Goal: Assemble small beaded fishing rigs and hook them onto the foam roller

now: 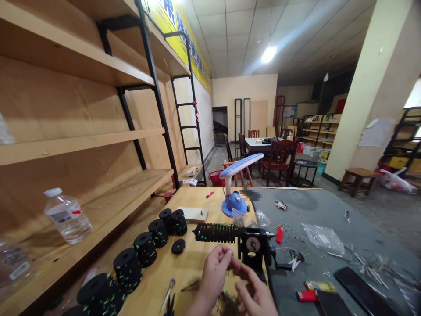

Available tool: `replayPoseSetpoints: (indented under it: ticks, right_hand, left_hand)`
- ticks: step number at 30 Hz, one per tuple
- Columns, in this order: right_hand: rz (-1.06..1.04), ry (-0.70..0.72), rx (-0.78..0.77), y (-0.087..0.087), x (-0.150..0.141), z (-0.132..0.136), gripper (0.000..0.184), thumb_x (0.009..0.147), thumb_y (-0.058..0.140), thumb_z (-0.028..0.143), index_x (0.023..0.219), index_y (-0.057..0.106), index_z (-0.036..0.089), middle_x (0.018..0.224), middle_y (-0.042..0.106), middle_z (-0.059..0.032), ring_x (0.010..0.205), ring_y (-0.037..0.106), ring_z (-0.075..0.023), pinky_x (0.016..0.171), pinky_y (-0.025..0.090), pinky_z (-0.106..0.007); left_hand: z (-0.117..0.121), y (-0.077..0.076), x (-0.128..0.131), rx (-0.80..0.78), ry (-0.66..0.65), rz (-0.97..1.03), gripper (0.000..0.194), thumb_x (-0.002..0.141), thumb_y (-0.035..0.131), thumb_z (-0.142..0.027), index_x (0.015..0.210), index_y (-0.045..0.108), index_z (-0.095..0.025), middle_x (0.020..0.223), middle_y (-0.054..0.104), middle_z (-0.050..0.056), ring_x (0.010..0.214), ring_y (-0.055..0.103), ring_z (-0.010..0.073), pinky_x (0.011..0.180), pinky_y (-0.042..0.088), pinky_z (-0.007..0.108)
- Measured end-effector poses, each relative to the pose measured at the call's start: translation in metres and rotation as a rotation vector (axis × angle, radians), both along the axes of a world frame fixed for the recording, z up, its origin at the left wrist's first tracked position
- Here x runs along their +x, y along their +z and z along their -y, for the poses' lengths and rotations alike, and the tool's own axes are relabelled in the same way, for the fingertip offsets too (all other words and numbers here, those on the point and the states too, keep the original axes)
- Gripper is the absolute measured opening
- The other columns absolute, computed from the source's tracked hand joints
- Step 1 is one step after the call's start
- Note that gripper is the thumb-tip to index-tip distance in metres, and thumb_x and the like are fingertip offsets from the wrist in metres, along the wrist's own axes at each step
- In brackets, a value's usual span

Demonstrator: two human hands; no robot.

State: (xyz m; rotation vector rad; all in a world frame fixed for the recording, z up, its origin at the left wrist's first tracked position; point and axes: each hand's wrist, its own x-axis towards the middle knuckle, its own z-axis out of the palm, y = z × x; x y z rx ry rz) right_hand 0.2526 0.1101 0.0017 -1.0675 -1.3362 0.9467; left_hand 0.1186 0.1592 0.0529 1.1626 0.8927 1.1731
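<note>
My left hand (215, 268) is raised over the wooden table with thumb and fingers pinched together; anything in the pinch is too small to make out. My right hand (255, 287) is close beside it, fingers curved and thumb apart, its index fingertip near the left fingertips. Just beyond both hands stands a black hand-crank winder (253, 245). A row of black foam discs (214, 232) sits on its horizontal shaft, with green and orange bits along the top. One loose foam disc (178, 246) lies to the left. Small dark bits (226, 303) lie beneath my hands.
Stacks of black foam spools (127, 270) line the left edge. A blue desk lamp (235, 202) stands behind the winder. Blue-handled pliers (169, 305) lie in front. On the grey mat are a red lighter (307, 296), a phone (360, 292) and a plastic bag (324, 237). Shelves (98, 206) rise left.
</note>
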Motion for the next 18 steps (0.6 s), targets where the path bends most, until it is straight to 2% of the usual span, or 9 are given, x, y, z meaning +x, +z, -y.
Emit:
replayPoseSetpoints:
  ticks: [1,2,5,7,11,13,16,18]
  right_hand:
    - [-0.133,0.052,-0.029,-0.003,-0.016,-0.004,0.055,0.073,0.068,0.059,0.114,0.065,0.021,0.104,0.072,-0.0124,0.082,0.068,-0.0249,0.072,0.055,-0.034]
    - [-0.261,0.095,-0.096,-0.007,-0.029,-0.008,0.060,0.068,0.071,0.063,0.110,0.065,0.021,0.094,0.073,-0.0109,0.079,0.068,-0.0244,0.069,0.054,-0.033]
    - [-0.473,0.215,-0.299,-0.024,-0.047,-0.010,0.061,0.062,0.069,0.072,0.094,0.064,0.020,0.060,0.065,-0.0013,0.050,0.059,-0.0161,0.050,0.046,-0.026]
    - [-0.477,0.221,-0.343,-0.033,-0.048,-0.006,0.057,0.063,0.067,0.073,0.081,0.061,0.019,0.047,0.054,0.0043,0.039,0.047,-0.0105,0.044,0.038,-0.022]
    - [-0.356,0.112,-0.299,-0.037,-0.040,0.004,0.054,0.066,0.064,0.073,0.068,0.053,0.020,0.041,0.041,0.0086,0.036,0.034,-0.0074,0.040,0.030,-0.019]
    - [-0.293,0.090,-0.278,-0.034,-0.036,0.007,0.054,0.068,0.061,0.074,0.069,0.052,0.021,0.043,0.039,0.0088,0.038,0.033,-0.0079,0.041,0.029,-0.019]
    - [-0.165,0.041,-0.207,-0.032,-0.031,0.009,0.051,0.075,0.056,0.070,0.069,0.052,0.020,0.050,0.039,0.0073,0.044,0.035,-0.0093,0.044,0.031,-0.020]
    - [-0.046,-0.017,-0.125,-0.033,-0.027,0.010,0.047,0.080,0.053,0.065,0.068,0.054,0.019,0.054,0.042,0.0053,0.049,0.039,-0.0108,0.048,0.034,-0.020]
  left_hand:
    - [0.001,0.000,0.000,-0.031,-0.004,0.019,0.034,0.076,0.065,-0.050,0.073,0.053,-0.018,0.061,0.067,0.002,0.059,0.063,0.0167,0.062,0.048,0.028]
    - [0.001,0.000,-0.001,-0.061,0.002,0.027,0.035,0.075,0.066,-0.051,0.073,0.053,-0.018,0.062,0.067,0.002,0.058,0.063,0.0165,0.060,0.048,0.027]
    - [0.000,-0.003,-0.003,-0.076,0.041,0.003,0.036,0.073,0.068,-0.051,0.073,0.054,-0.018,0.061,0.067,0.003,0.061,0.064,0.0171,0.058,0.047,0.025]
    - [-0.002,-0.006,-0.003,-0.034,0.053,-0.012,0.034,0.074,0.067,-0.050,0.072,0.055,-0.018,0.061,0.067,0.003,0.065,0.065,0.0179,0.064,0.048,0.026]
    - [-0.003,-0.005,-0.005,0.030,0.020,-0.114,0.028,0.080,0.062,-0.044,0.073,0.057,-0.018,0.063,0.069,0.005,0.067,0.067,0.0196,0.069,0.049,0.028]
    - [-0.002,0.003,-0.010,0.144,0.050,-0.284,0.026,0.084,0.057,-0.041,0.073,0.059,-0.018,0.064,0.069,0.006,0.067,0.066,0.0197,0.066,0.049,0.028]
    - [-0.006,0.024,-0.020,0.448,0.228,-0.606,0.026,0.090,0.049,-0.036,0.075,0.062,-0.019,0.065,0.067,0.003,0.062,0.063,0.0181,0.060,0.046,0.027]
    - [-0.014,0.038,-0.025,0.662,0.292,-0.717,0.020,0.091,0.047,-0.028,0.082,0.063,-0.020,0.074,0.069,0.004,0.071,0.064,0.0194,0.067,0.048,0.029]
